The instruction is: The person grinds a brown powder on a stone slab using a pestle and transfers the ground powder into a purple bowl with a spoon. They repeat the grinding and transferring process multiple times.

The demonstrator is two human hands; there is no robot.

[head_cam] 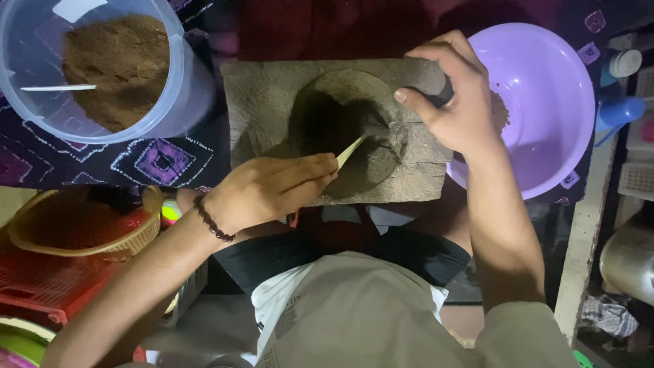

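A grey stone block point(266, 92) with a round hollow point(347, 129) lies in front of me. My left hand point(269, 191), with a dark bead bracelet at the wrist, grips a pale spoon point(351, 150) whose bowl reaches into the hollow. My right hand point(449, 95) rests on the block's right edge, fingers curled over it and holding it. A lilac plastic bowl point(545, 88) sits just right of the block, with a smear of brown powder inside near my right hand.
A clear plastic tub point(174, 102) of brown powder with a white spoon in it stands at the upper left. A woven basket point(82, 232) on a red crate sits lower left. Blue bottles point(620, 95) and a metal pot point(630, 259) are at the right.
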